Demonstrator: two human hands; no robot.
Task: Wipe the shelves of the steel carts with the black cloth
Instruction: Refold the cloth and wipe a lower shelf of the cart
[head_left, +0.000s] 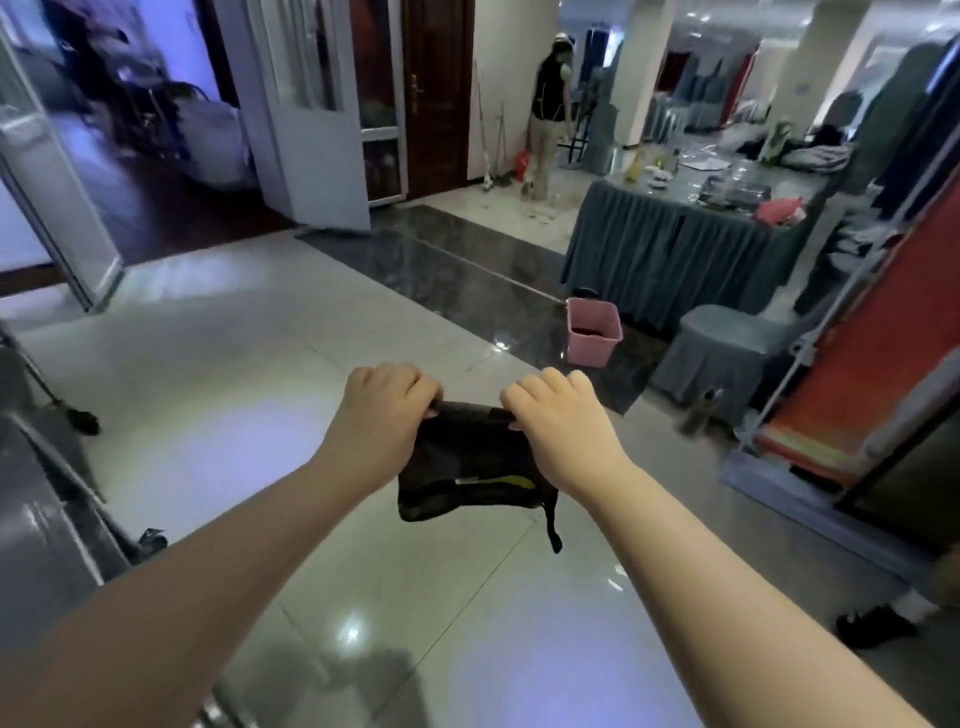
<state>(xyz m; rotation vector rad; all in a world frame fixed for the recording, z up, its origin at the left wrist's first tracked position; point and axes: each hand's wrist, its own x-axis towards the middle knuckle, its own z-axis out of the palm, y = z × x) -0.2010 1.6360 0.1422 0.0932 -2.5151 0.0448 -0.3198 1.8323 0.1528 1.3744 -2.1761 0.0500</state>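
A black cloth (470, 462) with a yellow patch hangs in mid-air over the tiled floor. My left hand (387, 410) grips its upper left corner and my right hand (558, 415) grips its upper right corner, with the top edge stretched between them. A thin strip dangles from the cloth's lower right. Part of a steel cart (47, 499) shows at the left edge, its shelves mostly out of frame.
A pink bin (592, 338) stands on the dark floor strip ahead. To the right are a skirted table (670, 244) with clutter, a covered stool (717, 358) and a red panel (878, 353). A person (545, 119) stands far off. White doors (311, 114) are open on the left.
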